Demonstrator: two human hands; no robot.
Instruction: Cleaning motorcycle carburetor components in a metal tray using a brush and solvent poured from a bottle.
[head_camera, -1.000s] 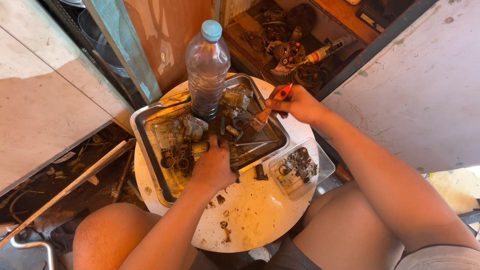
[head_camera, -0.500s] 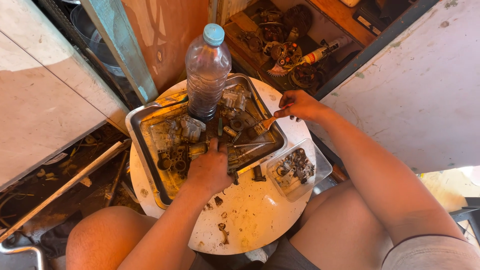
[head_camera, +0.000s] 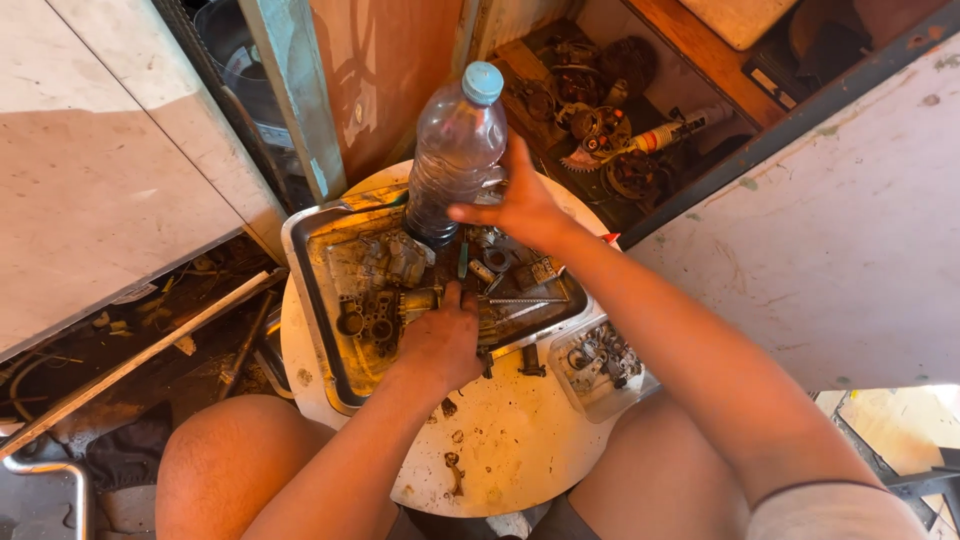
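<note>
A clear plastic bottle (head_camera: 455, 150) with a blue cap stands upright at the far edge of a dirty metal tray (head_camera: 300, 270). My right hand (head_camera: 520, 205) is open beside the bottle, with the thumb at its lower side and the fingers spread. My left hand (head_camera: 440, 340) lies in the tray with its fingers curled down on a small metal part (head_camera: 418, 298). A grey carburettor body (head_camera: 385, 262) and loose screws and pins lie in the tray around both hands. A red tool tip (head_camera: 610, 238) shows behind my right forearm.
The tray sits on a round white stool top (head_camera: 500, 450) between my knees. A small clear tub (head_camera: 600, 360) of metal bits stands at its right edge. A wooden shelf (head_camera: 600, 130) with gears and a drill lies beyond. Pale panels stand on both sides.
My right hand has let go of the red-handled tool it held over the tray and has moved left and up to the bottle. My left hand has stayed on the parts.
</note>
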